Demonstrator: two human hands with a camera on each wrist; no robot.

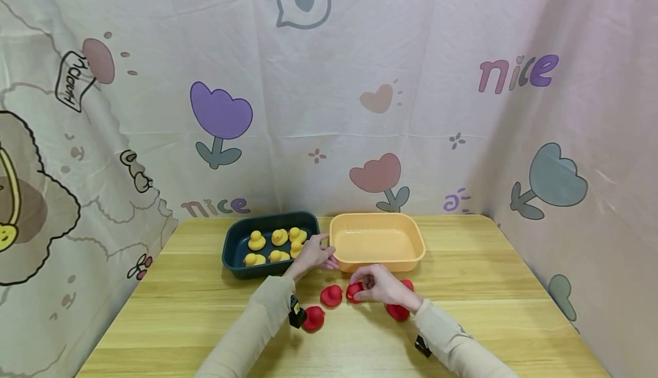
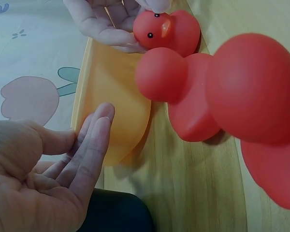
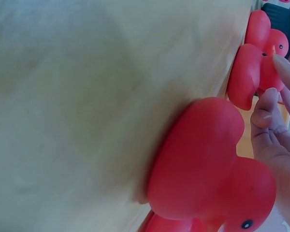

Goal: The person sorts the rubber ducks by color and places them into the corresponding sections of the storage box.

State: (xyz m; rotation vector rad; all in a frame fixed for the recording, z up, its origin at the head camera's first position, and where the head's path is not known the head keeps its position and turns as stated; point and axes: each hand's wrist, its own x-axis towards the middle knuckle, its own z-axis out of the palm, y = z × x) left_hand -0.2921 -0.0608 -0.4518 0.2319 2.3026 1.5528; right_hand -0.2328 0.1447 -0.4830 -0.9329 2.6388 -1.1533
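My right hand (image 1: 377, 285) pinches a red rubber duck (image 1: 353, 293) in front of the yellow bin (image 1: 377, 266); in the left wrist view its fingertips are at the head of that duck (image 2: 183, 31). My left hand (image 1: 315, 253) touches the bin's left side, thumb at the rim and fairly straight fingers along the wall, as the left wrist view shows. More red ducks stand around: one (image 1: 331, 297) beside the pinched one, another (image 1: 313, 319) near the left wrist, and others (image 1: 398, 313) partly hidden under the right wrist. The right wrist view shows a red duck (image 3: 198, 164) very close.
A dark green bin (image 1: 231, 252) with several yellow rubber ducks (image 1: 257, 241) stands left of the yellow bin, partly covered by my left hand. Both bins sit near the back edge of the wooden table (image 1: 216, 321), before a printed cloth (image 1: 308, 98).
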